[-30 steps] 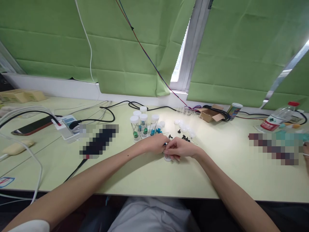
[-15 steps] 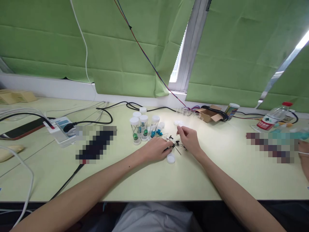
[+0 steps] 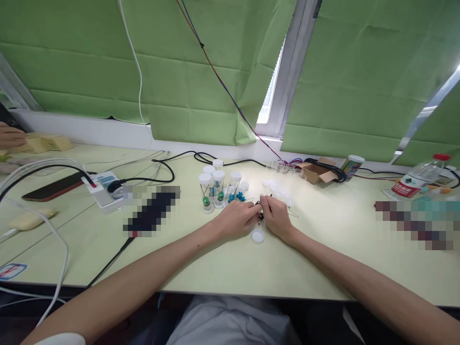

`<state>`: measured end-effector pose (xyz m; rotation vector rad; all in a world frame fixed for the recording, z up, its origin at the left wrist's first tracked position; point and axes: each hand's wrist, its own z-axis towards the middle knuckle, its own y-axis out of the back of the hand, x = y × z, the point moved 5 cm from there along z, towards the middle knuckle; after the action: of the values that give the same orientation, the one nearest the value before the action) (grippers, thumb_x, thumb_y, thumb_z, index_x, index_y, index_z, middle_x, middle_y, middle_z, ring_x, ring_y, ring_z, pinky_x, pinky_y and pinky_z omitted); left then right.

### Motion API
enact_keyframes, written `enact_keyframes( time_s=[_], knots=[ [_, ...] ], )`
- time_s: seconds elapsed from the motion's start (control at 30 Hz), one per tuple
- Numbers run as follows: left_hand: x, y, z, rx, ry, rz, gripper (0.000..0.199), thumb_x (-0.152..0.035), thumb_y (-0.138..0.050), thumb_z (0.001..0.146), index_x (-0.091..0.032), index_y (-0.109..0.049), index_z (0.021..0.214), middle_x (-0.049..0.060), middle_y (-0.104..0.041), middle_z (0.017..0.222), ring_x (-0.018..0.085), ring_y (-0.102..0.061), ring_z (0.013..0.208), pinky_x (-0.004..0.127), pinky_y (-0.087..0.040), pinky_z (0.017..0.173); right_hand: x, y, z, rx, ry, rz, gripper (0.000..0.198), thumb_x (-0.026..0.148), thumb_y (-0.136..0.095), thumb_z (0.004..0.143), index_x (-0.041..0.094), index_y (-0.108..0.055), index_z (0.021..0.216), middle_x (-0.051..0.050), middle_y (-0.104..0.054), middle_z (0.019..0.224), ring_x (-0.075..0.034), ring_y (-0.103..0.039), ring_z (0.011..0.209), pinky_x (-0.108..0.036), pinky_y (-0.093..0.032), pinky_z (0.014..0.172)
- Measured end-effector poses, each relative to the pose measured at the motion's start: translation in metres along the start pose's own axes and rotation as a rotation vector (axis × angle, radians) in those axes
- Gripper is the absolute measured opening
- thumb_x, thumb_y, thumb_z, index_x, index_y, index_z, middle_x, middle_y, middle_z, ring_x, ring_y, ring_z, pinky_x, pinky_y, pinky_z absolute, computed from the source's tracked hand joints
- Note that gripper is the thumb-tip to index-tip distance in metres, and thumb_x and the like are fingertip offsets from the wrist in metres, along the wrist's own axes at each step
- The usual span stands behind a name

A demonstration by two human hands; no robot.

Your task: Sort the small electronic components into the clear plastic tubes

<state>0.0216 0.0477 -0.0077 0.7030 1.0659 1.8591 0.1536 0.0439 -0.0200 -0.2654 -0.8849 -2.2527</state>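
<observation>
My left hand [image 3: 237, 220] and my right hand [image 3: 276, 218] meet at the middle of the table, fingertips almost touching. Both are closed in a pinch around a small black part [image 3: 261, 216], mostly covered by the fingers, so its kind is unclear. A tiny red speck shows just below it. A round white lid [image 3: 258, 236] lies on the table under the fingertips. Beyond my left hand are blue small pieces [image 3: 237, 197]. Several clear tubes with white caps stand there, one [image 3: 206, 191] with a green ball inside. Thin wire shows beside my right hand.
White round lids [image 3: 282, 194] lie beyond my right hand, before clear cups and an open cardboard box [image 3: 318, 171]. A power strip [image 3: 104, 191] with cables and a dark blurred object [image 3: 153, 211] are at left. A water bottle [image 3: 413, 179] stands at right; another person's hand [image 3: 10, 135] shows far left.
My right hand has moved left to meet my left hand at the black part. The view has shifted slightly, and another person's hand now shows at the far left.
</observation>
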Motion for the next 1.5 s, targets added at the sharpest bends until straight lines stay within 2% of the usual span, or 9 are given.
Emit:
enact_keyframes(
  time_s=[0.1, 0.2, 0.33, 0.53, 0.7, 0.87, 1.0, 1.2, 1.5],
  knots=[
    [-0.01, 0.002, 0.0, -0.115, -0.036, 0.013, 0.02, -0.021, -0.043, 0.096, -0.018, -0.059, 0.083, 0.002, -0.06, 0.071, 0.013, -0.051, 0.056, 0.031, -0.025, 0.049, -0.001, 0.002, -0.002, 0.039, 0.023, 0.015, 0.04, 0.033, -0.033, 0.104, 0.022, -0.04, 0.066, 0.0, -0.049, 0.058, -0.014, -0.045, 0.053, -0.029, -0.033, 0.057],
    [-0.022, 0.001, -0.001, -0.149, -0.075, 0.037, 0.024, -0.02, -0.041, 0.096, -0.018, -0.057, 0.078, 0.002, -0.058, 0.068, 0.013, -0.051, 0.055, 0.031, -0.024, 0.047, 0.0, 0.009, -0.006, 0.059, 0.054, 0.003, 0.041, 0.035, -0.029, 0.104, 0.022, -0.044, 0.068, -0.002, -0.053, 0.06, -0.015, -0.049, 0.056, -0.029, -0.036, 0.059],
    [-0.032, -0.004, -0.002, -0.093, -0.067, 0.054, 0.028, -0.021, -0.036, 0.098, -0.018, -0.058, 0.081, 0.004, -0.059, 0.07, 0.014, -0.056, 0.06, 0.031, -0.028, 0.049, 0.003, 0.016, -0.01, 0.082, 0.042, -0.073, 0.046, 0.038, -0.023, 0.104, 0.023, -0.041, 0.065, -0.003, -0.051, 0.058, -0.016, -0.047, 0.055, -0.03, -0.035, 0.059],
    [-0.034, -0.013, -0.002, 0.013, -0.057, 0.104, 0.025, -0.019, -0.037, 0.098, -0.017, -0.059, 0.085, 0.006, -0.061, 0.076, 0.016, -0.059, 0.063, 0.032, -0.027, 0.049, 0.004, 0.02, -0.01, -0.006, -0.036, -0.144, 0.044, 0.039, -0.031, 0.101, 0.024, -0.027, 0.06, 0.001, -0.037, 0.049, -0.013, -0.033, 0.047, -0.03, -0.026, 0.053],
    [-0.028, -0.017, 0.0, 0.081, -0.048, 0.166, 0.018, -0.014, -0.04, 0.095, -0.016, -0.058, 0.091, 0.007, -0.061, 0.083, 0.018, -0.06, 0.066, 0.033, -0.027, 0.049, -0.001, 0.021, -0.01, 0.017, 0.016, -0.155, 0.04, 0.03, -0.04, 0.099, 0.023, -0.032, 0.06, 0.002, -0.039, 0.051, -0.013, -0.034, 0.049, -0.03, -0.027, 0.054],
    [-0.017, -0.012, 0.001, 0.137, 0.012, 0.166, 0.012, -0.012, -0.046, 0.092, -0.016, -0.057, 0.092, 0.008, -0.06, 0.087, 0.018, -0.06, 0.068, 0.032, -0.027, 0.051, -0.008, 0.039, -0.008, 0.1, 0.089, -0.146, 0.025, 0.027, -0.046, 0.095, 0.02, -0.054, 0.072, -0.001, -0.052, 0.063, -0.014, -0.044, 0.057, -0.028, -0.035, 0.059],
    [-0.008, -0.006, 0.003, 0.12, 0.097, 0.126, 0.014, -0.012, -0.045, 0.094, -0.017, -0.058, 0.092, 0.008, -0.058, 0.086, 0.018, -0.057, 0.066, 0.032, -0.025, 0.051, -0.014, 0.053, 0.0, 0.134, -0.017, -0.028, 0.019, 0.028, -0.049, 0.093, 0.019, -0.06, 0.079, -0.001, -0.056, 0.064, -0.014, -0.046, 0.056, -0.027, -0.039, 0.059],
    [0.002, 0.003, 0.003, 0.019, 0.293, -0.014, 0.02, -0.031, -0.04, 0.102, -0.019, -0.055, 0.104, 0.007, -0.061, 0.097, 0.018, -0.059, 0.073, 0.03, -0.032, 0.055, -0.019, 0.042, 0.0, 0.282, -0.132, 0.079, 0.015, 0.023, -0.055, 0.085, 0.019, -0.062, 0.073, 0.003, -0.053, 0.055, -0.012, -0.044, 0.051, -0.026, -0.038, 0.055],
    [0.001, -0.002, -0.001, -0.04, 0.278, -0.166, 0.021, -0.032, -0.041, 0.102, -0.019, -0.057, 0.106, 0.006, -0.059, 0.101, 0.018, -0.061, 0.08, 0.031, -0.044, 0.065, -0.011, 0.029, -0.005, 0.529, -0.161, -0.053, 0.013, 0.025, -0.059, 0.083, 0.019, -0.066, 0.075, 0.001, -0.061, 0.06, -0.012, -0.05, 0.054, -0.026, -0.036, 0.056]
  ],
)
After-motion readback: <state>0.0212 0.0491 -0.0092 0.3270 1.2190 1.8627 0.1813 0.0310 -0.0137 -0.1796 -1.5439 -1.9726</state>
